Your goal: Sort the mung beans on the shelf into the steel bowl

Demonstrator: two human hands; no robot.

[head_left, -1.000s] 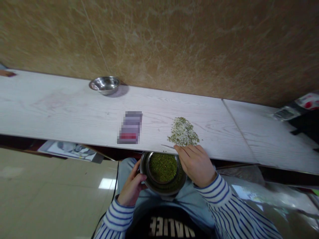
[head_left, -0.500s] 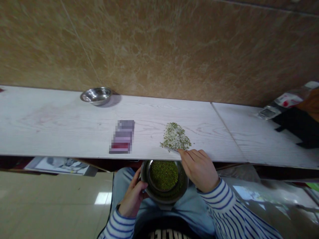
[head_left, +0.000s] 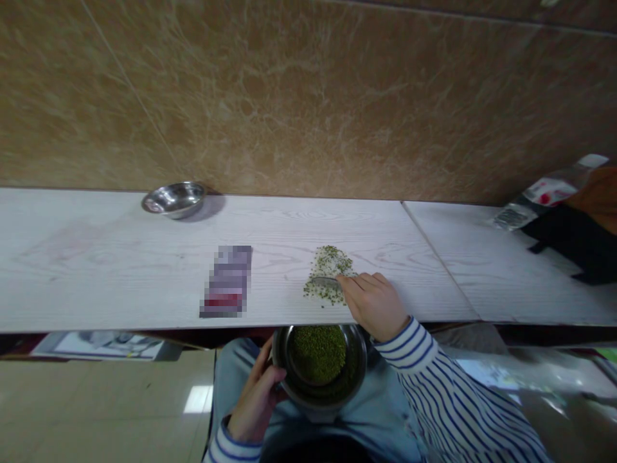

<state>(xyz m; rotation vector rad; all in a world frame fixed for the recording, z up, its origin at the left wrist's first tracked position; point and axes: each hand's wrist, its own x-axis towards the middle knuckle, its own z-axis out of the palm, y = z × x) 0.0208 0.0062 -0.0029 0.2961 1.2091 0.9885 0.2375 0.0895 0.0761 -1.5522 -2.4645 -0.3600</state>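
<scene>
My left hand [head_left: 259,393] grips the left rim of a metal bowl [head_left: 355,373] at my lap, just under the counter's front edge. Green mung beans [head_left: 319,354] lie inside it. A slim metal utensil that looks like a spoon [head_left: 324,281] is in my closed right hand [head_left: 373,302]. Its tip is among a loose patch of green beans and white grains [head_left: 331,262] spread on the white counter [head_left: 284,222]. The handle is mostly hidden by my fingers, which also cover the right part of the patch.
A small metal bowl [head_left: 174,200] stands against the wall at the back left. A pixelated flat object [head_left: 226,281] lies left of the patch. On the far right are a clear bottle [head_left: 554,190] and a black item [head_left: 573,241]. The counter's edge runs above my lap.
My right hand has moved the spoon from the patch's near edge farther into it, and the grains there have shifted. The left hand keeps its hold; the view has tilted slightly.
</scene>
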